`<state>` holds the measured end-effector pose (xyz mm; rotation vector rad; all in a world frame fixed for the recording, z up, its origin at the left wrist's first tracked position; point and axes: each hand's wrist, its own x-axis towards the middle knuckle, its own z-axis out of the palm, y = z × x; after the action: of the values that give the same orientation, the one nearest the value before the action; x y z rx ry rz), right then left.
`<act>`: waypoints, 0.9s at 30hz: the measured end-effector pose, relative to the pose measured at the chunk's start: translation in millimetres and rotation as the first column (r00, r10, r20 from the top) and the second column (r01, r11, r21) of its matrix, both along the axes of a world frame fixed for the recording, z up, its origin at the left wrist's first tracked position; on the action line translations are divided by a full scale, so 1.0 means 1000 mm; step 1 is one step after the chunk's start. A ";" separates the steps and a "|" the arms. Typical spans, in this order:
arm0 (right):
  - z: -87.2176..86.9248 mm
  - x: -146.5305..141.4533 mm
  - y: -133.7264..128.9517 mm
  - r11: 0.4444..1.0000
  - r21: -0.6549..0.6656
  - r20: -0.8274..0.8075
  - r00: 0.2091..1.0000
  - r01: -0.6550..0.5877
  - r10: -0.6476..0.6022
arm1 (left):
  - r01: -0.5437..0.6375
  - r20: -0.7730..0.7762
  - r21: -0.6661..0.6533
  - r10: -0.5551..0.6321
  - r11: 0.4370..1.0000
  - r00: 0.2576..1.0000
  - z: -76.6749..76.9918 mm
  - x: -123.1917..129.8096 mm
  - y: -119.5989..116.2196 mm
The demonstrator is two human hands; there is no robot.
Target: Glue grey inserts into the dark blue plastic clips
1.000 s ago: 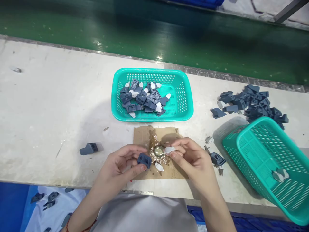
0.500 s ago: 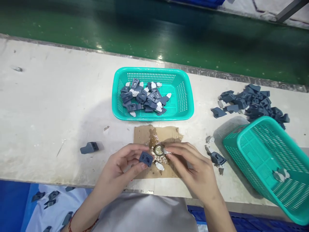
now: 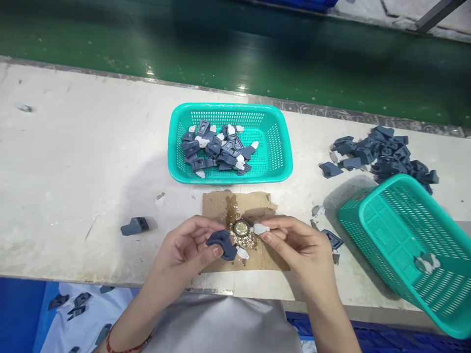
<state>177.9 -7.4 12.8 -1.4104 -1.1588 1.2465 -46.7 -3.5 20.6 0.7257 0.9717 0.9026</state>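
Note:
Between thumb and fingers, my left hand (image 3: pixel 187 245) holds a dark blue-grey plastic part (image 3: pixel 223 244) over the left side of a cardboard piece (image 3: pixel 257 262). My right hand (image 3: pixel 294 240) pinches a small white piece (image 3: pixel 260 229), whose left tip is at the edge of a small round container (image 3: pixel 242 228). Shiny wet brown liquid surrounds this container on the cardboard. Another white piece (image 3: pixel 242 253) lies on the cardboard beside the dark part.
A green basket (image 3: pixel 230 179) behind the cardboard holds dark parts with white pieces. At right are a dark pile (image 3: pixel 386 154), a tilted green basket (image 3: pixel 368 245) and a loose dark part (image 3: pixel 332 239). Another dark part (image 3: pixel 135 226) lies at left.
The dark part in my left hand has turned, hiding its recessed face. My right hand has shifted slightly right, and more of its white piece shows.

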 end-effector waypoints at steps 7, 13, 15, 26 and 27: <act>0.004 -0.003 -0.003 0.999 0.020 -0.189 0.982 0.029 -0.025 | 0.074 0.180 -0.139 -0.049 0.988 0.982 0.001 0.006 0.002; 0.021 -0.010 -0.004 0.987 0.159 -0.086 0.996 0.017 -0.003 | 0.074 0.229 -0.206 -0.025 0.976 0.973 0.002 0.010 0.000; 0.025 -0.011 -0.004 0.981 0.189 -0.046 0.998 -0.039 0.049 | 0.080 0.219 -0.216 -0.031 0.973 0.975 0.002 0.010 0.000; 0.031 -0.015 -0.003 0.945 0.269 0.119 0.980 -0.184 0.158 | 0.067 0.133 -0.274 -0.031 0.960 0.991 0.006 0.011 0.001; 0.032 -0.014 -0.003 0.940 0.273 0.154 0.974 -0.206 0.168 | 0.061 0.125 -0.271 -0.027 0.961 0.992 0.007 0.011 0.001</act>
<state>164.2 -10.2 44.8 -1.1959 -1.5273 1.0732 -35.9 -2.2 27.4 0.4500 0.9461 0.7451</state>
